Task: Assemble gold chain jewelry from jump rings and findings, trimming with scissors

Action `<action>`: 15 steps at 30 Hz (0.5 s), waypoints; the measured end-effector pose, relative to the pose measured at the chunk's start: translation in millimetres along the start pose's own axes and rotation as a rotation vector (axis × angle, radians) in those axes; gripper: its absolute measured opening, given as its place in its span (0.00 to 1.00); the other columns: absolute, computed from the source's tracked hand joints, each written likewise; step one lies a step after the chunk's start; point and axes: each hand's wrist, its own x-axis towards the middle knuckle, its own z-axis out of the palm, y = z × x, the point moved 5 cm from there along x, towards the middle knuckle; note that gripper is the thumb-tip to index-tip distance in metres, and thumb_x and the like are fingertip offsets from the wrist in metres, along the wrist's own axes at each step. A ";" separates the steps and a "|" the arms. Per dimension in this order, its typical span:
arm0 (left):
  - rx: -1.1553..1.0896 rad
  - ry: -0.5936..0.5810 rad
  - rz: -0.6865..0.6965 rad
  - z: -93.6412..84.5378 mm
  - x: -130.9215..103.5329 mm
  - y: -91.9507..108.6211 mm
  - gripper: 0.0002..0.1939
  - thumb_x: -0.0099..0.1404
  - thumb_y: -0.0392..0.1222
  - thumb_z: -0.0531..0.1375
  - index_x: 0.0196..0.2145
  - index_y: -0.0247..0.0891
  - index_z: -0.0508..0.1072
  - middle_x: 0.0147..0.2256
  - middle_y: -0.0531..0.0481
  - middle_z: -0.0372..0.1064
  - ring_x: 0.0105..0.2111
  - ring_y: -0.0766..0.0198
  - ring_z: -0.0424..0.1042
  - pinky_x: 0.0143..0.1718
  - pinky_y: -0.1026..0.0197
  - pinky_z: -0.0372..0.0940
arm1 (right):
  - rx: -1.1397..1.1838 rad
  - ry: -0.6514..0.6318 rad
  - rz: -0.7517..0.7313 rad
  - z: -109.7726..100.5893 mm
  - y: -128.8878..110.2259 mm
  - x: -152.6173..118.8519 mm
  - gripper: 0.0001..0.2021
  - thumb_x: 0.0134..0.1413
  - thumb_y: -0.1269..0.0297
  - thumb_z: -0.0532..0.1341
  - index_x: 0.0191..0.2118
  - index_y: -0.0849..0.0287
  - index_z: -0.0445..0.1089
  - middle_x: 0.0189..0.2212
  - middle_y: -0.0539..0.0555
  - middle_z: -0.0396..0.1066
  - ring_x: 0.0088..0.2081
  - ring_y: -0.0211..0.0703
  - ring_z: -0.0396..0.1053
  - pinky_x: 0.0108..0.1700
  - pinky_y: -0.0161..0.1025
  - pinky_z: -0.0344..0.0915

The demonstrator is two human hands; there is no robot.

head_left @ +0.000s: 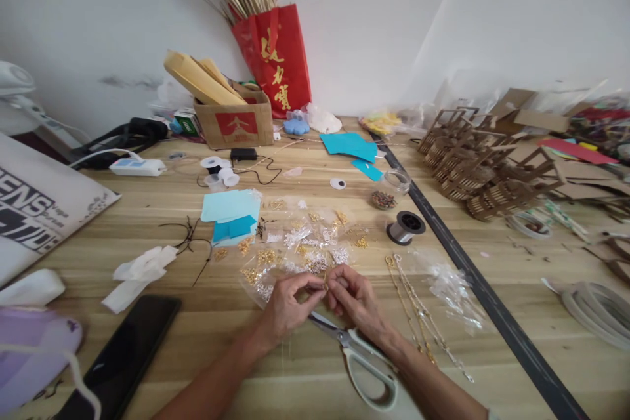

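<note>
1 thin gold-coloured piece [325, 280] is between our fingertips, just above the wooden table [256, 380]. We pinch it with our left hand [290, 303] and our right hand [355, 297], thumbs nearly closed against fingers; its exact shape is too small to tell. Scissors [343, 337] lie partly beneath our right hand. Beyond both hands we have small gold and silver pieces [268, 256]; rightward, fine chains [418, 305] and 1 wire spool [405, 228]; far left, 1 black phone [125, 354].
</note>
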 end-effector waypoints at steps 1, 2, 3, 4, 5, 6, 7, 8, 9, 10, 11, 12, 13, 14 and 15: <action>0.013 0.002 0.012 0.0 -0.3 0.3 0.05 0.56 0.29 0.61 0.30 0.33 0.76 0.27 0.48 0.77 0.27 0.64 0.76 0.30 0.66 0.70 | 0.005 -0.004 0.005 -0.1 0.1 0.1 0.15 0.57 0.52 0.58 0.31 0.61 0.62 0.17 0.45 0.63 0.17 0.30 0.57 0.19 0.29 0.54; 0.031 0.006 0.024 -0.1 -0.9 0.3 0.05 0.56 0.29 0.61 0.30 0.33 0.76 0.27 0.48 0.77 0.27 0.64 0.76 0.30 0.66 0.70 | 0.014 -0.009 0.010 -0.2 0.3 0.4 0.15 0.57 0.52 0.58 0.31 0.61 0.62 0.17 0.45 0.63 0.17 0.30 0.57 0.20 0.29 0.54; 0.050 0.014 0.036 -0.3 -1.5 0.0 0.04 0.56 0.29 0.61 0.30 0.33 0.75 0.27 0.48 0.77 0.27 0.64 0.76 0.31 0.66 0.70 | 0.023 -0.015 0.016 -0.3 0.6 0.7 0.15 0.57 0.52 0.58 0.31 0.61 0.62 0.17 0.45 0.63 0.17 0.30 0.57 0.20 0.29 0.54; 0.069 0.022 0.049 -0.5 -2.2 -0.4 0.04 0.56 0.29 0.61 0.30 0.33 0.75 0.27 0.48 0.77 0.27 0.64 0.76 0.31 0.66 0.69 | 0.032 -0.019 0.023 -0.5 0.9 1.1 0.15 0.57 0.52 0.58 0.31 0.61 0.62 0.17 0.45 0.63 0.17 0.30 0.57 0.20 0.29 0.54; 0.088 0.029 0.064 -0.6 -3.1 -0.9 0.04 0.57 0.29 0.61 0.31 0.33 0.75 0.27 0.48 0.77 0.28 0.64 0.76 0.31 0.66 0.69 | 0.039 -0.025 0.028 -0.6 1.2 1.4 0.15 0.57 0.52 0.59 0.31 0.61 0.62 0.17 0.45 0.63 0.17 0.30 0.57 0.20 0.29 0.53; 0.104 0.035 0.079 -0.6 -3.9 -1.5 0.04 0.57 0.29 0.61 0.31 0.33 0.75 0.27 0.48 0.77 0.28 0.64 0.75 0.31 0.66 0.69 | 0.045 -0.030 0.032 -0.7 1.5 1.8 0.15 0.57 0.52 0.59 0.31 0.61 0.62 0.17 0.45 0.63 0.17 0.30 0.56 0.20 0.29 0.52; 0.119 0.037 0.096 -0.4 -4.6 -1.8 0.04 0.57 0.29 0.61 0.31 0.34 0.75 0.27 0.48 0.77 0.27 0.64 0.75 0.31 0.65 0.68 | 0.048 -0.035 0.035 -0.8 1.7 2.1 0.15 0.57 0.52 0.59 0.31 0.61 0.62 0.17 0.45 0.63 0.17 0.29 0.56 0.20 0.29 0.52; 0.134 0.036 0.114 0.0 -5.2 -1.9 0.04 0.57 0.29 0.61 0.31 0.34 0.75 0.27 0.48 0.76 0.27 0.65 0.74 0.30 0.65 0.68 | 0.047 -0.038 0.039 -1.0 1.9 2.3 0.15 0.57 0.52 0.59 0.31 0.61 0.62 0.17 0.45 0.63 0.16 0.29 0.56 0.19 0.29 0.51; 0.148 0.034 0.132 0.4 -5.6 -1.8 0.04 0.58 0.29 0.60 0.31 0.34 0.74 0.27 0.48 0.76 0.27 0.65 0.74 0.30 0.65 0.68 | 0.046 -0.041 0.045 -1.2 2.1 2.5 0.15 0.56 0.52 0.59 0.31 0.61 0.62 0.17 0.45 0.63 0.16 0.29 0.56 0.20 0.29 0.51; 0.160 0.037 0.150 0.6 -5.8 -1.3 0.04 0.58 0.30 0.60 0.31 0.34 0.74 0.27 0.48 0.76 0.26 0.65 0.74 0.30 0.65 0.68 | 0.045 -0.043 0.050 -1.4 2.2 2.7 0.16 0.56 0.52 0.59 0.31 0.61 0.62 0.17 0.45 0.63 0.16 0.29 0.56 0.20 0.29 0.52; 0.169 0.046 0.169 0.4 -5.8 -0.5 0.04 0.58 0.30 0.60 0.31 0.34 0.74 0.27 0.48 0.75 0.26 0.65 0.73 0.30 0.64 0.68 | 0.043 -0.044 0.057 -1.6 2.4 2.8 0.16 0.56 0.52 0.59 0.31 0.61 0.62 0.17 0.45 0.63 0.17 0.29 0.56 0.20 0.29 0.52; 0.174 0.058 0.184 0.1 -5.7 0.4 0.04 0.59 0.30 0.60 0.31 0.34 0.74 0.27 0.47 0.75 0.27 0.64 0.73 0.30 0.64 0.68 | 0.043 -0.047 0.065 -1.7 2.7 3.0 0.16 0.56 0.52 0.59 0.31 0.61 0.62 0.17 0.45 0.63 0.17 0.30 0.56 0.20 0.29 0.52; 0.175 0.068 0.197 -0.3 -5.5 1.2 0.03 0.59 0.30 0.60 0.31 0.34 0.74 0.27 0.47 0.75 0.28 0.64 0.73 0.31 0.63 0.68 | 0.043 -0.050 0.072 -1.8 2.9 3.1 0.16 0.56 0.52 0.59 0.31 0.61 0.62 0.17 0.45 0.64 0.16 0.30 0.56 0.20 0.29 0.52; 0.173 0.080 0.206 -0.9 -5.2 1.9 0.03 0.59 0.30 0.60 0.31 0.33 0.73 0.28 0.46 0.74 0.28 0.64 0.73 0.31 0.63 0.69 | 0.043 -0.053 0.078 -1.8 3.1 3.2 0.16 0.56 0.51 0.59 0.31 0.61 0.62 0.17 0.46 0.64 0.16 0.30 0.56 0.20 0.29 0.52; 0.169 0.089 0.214 -1.3 -5.0 2.3 0.03 0.59 0.30 0.60 0.31 0.33 0.73 0.28 0.45 0.74 0.29 0.63 0.73 0.32 0.63 0.69 | 0.042 -0.055 0.084 -1.9 3.2 3.4 0.16 0.55 0.51 0.59 0.31 0.61 0.62 0.17 0.46 0.64 0.16 0.30 0.56 0.20 0.29 0.52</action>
